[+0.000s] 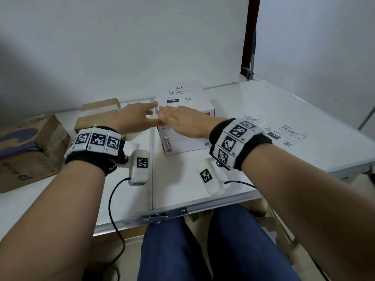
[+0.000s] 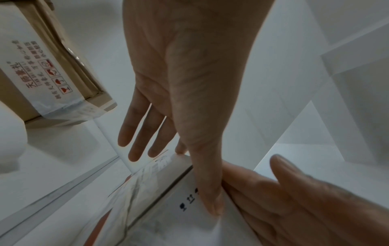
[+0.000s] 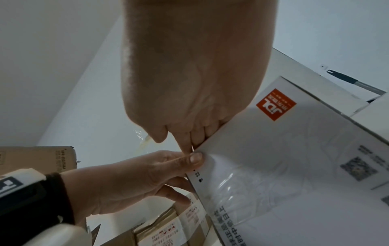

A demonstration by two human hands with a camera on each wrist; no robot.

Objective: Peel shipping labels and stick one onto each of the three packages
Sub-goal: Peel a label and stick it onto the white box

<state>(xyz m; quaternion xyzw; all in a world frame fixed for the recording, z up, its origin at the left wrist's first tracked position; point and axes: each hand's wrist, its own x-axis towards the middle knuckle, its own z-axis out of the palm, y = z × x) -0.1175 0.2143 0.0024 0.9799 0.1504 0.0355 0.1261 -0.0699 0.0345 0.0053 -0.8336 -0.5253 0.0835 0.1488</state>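
On top of the white box, both hands, left hand and right hand, lie flat with straight fingers, pressing its shipping label down so it sticks.

A white folding table stands against a white wall; a metal pole rises behind it.

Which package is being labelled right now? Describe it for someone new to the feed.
On the white folding table, look at its centre seam, against the wall. The white box sits there under both hands, with a shipping label on top. Unlike the brown cartons to its left, it is white with red printing.
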